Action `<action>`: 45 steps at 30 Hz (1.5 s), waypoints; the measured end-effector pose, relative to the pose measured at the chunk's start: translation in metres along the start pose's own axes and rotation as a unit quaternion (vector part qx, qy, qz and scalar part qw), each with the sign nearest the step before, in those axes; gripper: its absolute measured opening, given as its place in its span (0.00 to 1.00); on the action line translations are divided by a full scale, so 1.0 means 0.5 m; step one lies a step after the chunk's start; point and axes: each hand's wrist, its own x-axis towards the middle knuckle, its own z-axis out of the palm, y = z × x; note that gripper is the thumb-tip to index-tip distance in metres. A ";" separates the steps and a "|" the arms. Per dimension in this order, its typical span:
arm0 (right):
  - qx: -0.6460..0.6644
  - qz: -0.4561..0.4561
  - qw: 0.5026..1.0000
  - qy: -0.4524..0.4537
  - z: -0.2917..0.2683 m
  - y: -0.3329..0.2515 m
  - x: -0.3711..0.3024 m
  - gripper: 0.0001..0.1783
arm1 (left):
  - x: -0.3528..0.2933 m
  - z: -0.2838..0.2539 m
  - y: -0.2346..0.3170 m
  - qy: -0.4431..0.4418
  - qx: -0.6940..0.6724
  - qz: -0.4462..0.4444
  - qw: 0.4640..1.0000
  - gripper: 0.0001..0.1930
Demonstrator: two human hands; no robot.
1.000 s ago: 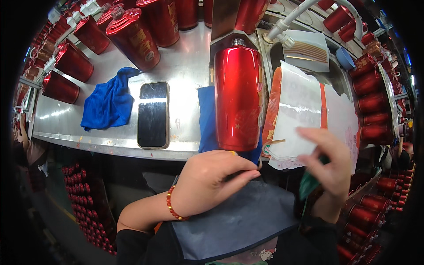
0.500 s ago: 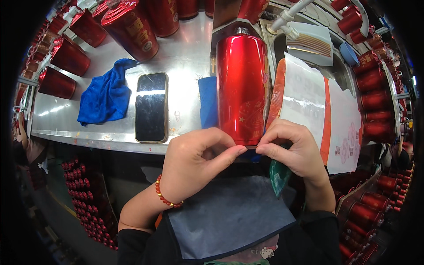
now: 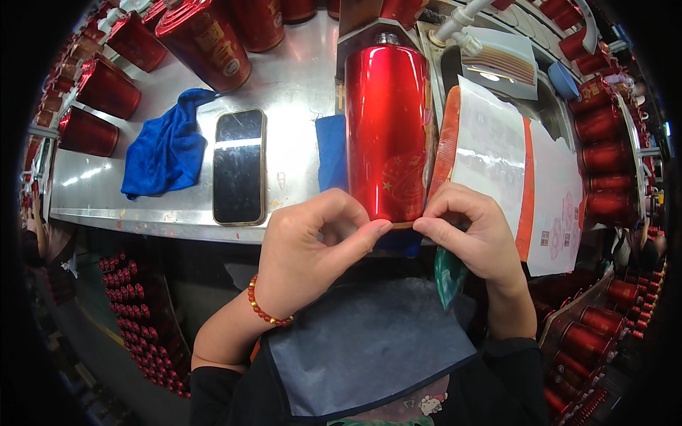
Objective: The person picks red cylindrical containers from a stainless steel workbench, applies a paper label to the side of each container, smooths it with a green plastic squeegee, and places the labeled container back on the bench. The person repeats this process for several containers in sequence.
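Note:
A shiny red bottle (image 3: 387, 128) lies on its side on the steel bench, its neck pointing away from me. My left hand (image 3: 312, 241) and my right hand (image 3: 472, 227) meet at its near end. Together their fingertips pinch a thin gold strip (image 3: 403, 225) stretched along the bottle's bottom edge. A green cloth (image 3: 447, 273) is tucked under my right palm. A bead bracelet circles my left wrist.
A dark phone (image 3: 239, 165) and a blue rag (image 3: 165, 150) lie to the left on the steel bench (image 3: 298, 78). A stack of white and orange label sheets (image 3: 508, 167) lies to the right. Several red cans line the back and right edges. A folded blue cloth (image 3: 330, 150) sits beside the bottle.
My right hand came up from the lower right to the bottle's near end. Both hands now pinch the gold strip at the bottle's bottom edge.

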 end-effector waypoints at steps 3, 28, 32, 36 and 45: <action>-0.006 -0.006 1.000 0.003 0.001 0.001 0.001 0.08 | 0.001 -0.001 -0.001 -0.004 -0.001 -0.002 1.000 0.12; 0.015 0.024 1.000 0.013 0.012 0.004 0.005 0.08 | -0.062 0.018 -0.072 0.128 0.354 0.467 0.800 0.17; 0.003 0.035 0.999 0.014 0.010 -0.002 0.004 0.08 | -0.050 0.030 -0.092 0.132 0.358 0.470 0.796 0.15; 0.014 0.051 0.999 0.015 0.013 -0.007 0.003 0.09 | -0.066 0.034 -0.116 0.151 0.311 0.429 0.835 0.15; 0.010 0.043 0.999 0.011 0.013 -0.005 0.005 0.09 | -0.045 0.018 -0.119 0.158 0.275 0.322 0.892 0.38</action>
